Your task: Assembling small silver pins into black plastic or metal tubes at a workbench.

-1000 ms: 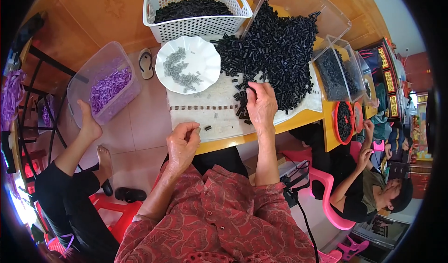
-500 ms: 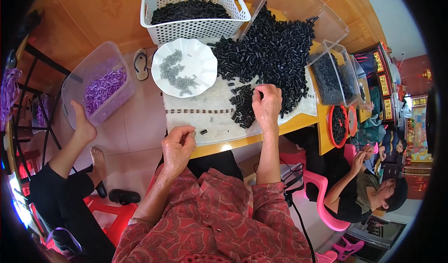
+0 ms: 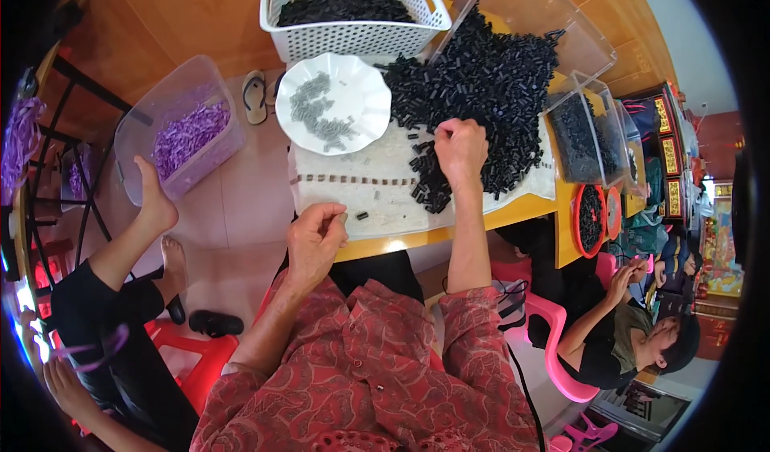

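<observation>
My right hand (image 3: 463, 152) is closed in a pinch at the near side of a big heap of small black tubes (image 3: 481, 83). Whatever lies between its fingertips is hidden. My left hand (image 3: 316, 242) hovers over the near edge of the white cloth (image 3: 321, 195), thumb pressed against its bent fingers; anything in that pinch is too small to make out. One loose black tube (image 3: 362, 215) lies on the cloth just right of it. Beyond, a white scalloped plate (image 3: 369, 103) carries small clear grey pieces (image 3: 321, 115).
Behind the plate stands a white perforated basket (image 3: 361, 39) of black tubes. Clear boxes (image 3: 589, 131) and a red tray (image 3: 589, 219) sit to the right. On the floor at left is a tub of purple strips (image 3: 188, 143). People sit on both sides.
The whole view has shifted, so the table sits farther right and higher. Both my hands keep their pinched shape. At lower left, another person's hand has come into view near a purple strip.
</observation>
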### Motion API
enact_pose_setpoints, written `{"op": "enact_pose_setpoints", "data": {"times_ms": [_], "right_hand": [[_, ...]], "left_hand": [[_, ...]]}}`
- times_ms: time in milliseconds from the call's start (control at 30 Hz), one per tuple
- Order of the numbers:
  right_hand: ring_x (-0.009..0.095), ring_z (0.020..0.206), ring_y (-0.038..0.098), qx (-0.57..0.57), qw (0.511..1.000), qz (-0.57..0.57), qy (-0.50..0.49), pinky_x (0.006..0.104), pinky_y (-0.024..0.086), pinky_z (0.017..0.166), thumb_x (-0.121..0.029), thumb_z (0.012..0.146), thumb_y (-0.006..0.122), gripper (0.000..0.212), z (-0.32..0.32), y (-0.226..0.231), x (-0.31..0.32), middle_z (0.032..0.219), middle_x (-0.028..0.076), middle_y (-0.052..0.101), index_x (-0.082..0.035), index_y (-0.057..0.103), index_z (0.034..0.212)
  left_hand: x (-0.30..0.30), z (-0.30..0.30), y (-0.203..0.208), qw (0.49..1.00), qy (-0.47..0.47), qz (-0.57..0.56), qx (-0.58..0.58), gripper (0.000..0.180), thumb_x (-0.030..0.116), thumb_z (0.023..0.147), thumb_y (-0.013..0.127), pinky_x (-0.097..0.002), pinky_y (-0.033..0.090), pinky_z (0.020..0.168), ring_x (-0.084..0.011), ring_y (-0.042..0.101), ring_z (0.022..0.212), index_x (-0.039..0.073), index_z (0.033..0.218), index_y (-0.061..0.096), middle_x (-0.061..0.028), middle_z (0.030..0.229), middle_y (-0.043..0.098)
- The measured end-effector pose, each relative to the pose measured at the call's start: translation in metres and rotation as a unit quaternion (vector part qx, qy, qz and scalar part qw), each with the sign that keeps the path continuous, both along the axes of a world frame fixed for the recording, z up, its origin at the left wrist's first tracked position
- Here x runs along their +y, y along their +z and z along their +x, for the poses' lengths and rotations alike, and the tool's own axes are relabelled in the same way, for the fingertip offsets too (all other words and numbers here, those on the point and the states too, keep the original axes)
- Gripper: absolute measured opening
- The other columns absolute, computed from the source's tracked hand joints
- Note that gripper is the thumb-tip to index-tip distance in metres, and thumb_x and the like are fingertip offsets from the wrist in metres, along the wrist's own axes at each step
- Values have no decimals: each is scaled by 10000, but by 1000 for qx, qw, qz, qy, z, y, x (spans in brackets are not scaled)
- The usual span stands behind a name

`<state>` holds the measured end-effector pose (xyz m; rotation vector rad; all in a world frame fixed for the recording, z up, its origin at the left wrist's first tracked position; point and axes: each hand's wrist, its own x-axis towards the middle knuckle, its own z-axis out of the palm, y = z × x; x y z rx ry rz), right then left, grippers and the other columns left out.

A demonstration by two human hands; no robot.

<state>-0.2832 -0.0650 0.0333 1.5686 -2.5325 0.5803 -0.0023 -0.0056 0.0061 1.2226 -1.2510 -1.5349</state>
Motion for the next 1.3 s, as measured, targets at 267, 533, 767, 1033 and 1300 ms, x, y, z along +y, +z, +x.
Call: {"op": "enact_pose_setpoints", "data": {"times_ms": [267,533,767,1033,1300], "right_hand": [[384,827,703,-28,990,118,-66,451,557,760,-310,865,687,236,-7,8,-10,881,195,725,-97,777,912],[368,978,626,-89,993,66,-26,470,522,849,-147,846,685,144,-6,1,0,1008,160,681,-111,772,956],[370,1000,623,-105,993,61,-10,463,519,867,-140,834,687,153,-9,-2,1,1038,165,681,-107,772,956],[363,983,623,-112,989,88,-38,466,517,856,-178,815,738,134,0,8,-5,1028,160,679,-101,767,921],[312,821,656,-158,984,-72,36,398,530,735,-118,814,738,119,15,5,27,914,136,691,-37,699,892]], "left_hand": [[-1,-2,-2,999,-11,-30,-2,141,-8,899,645,-239,504,572,-85,612,625,-12,1037,671,-45,806,637],[2,-6,12,975,-64,-177,-121,238,31,846,701,-298,505,608,-184,641,683,53,1083,697,-97,818,599],[6,-15,10,935,-70,-246,-247,249,106,826,738,-394,534,624,-292,653,719,99,1072,701,-108,887,592],[8,-17,11,924,-42,-271,-265,167,77,817,750,-397,521,625,-304,650,709,63,981,722,-126,860,612],[6,-3,-1,995,-33,-92,-35,134,8,886,699,-257,533,637,-109,650,742,-7,1018,684,-46,855,671]]}}
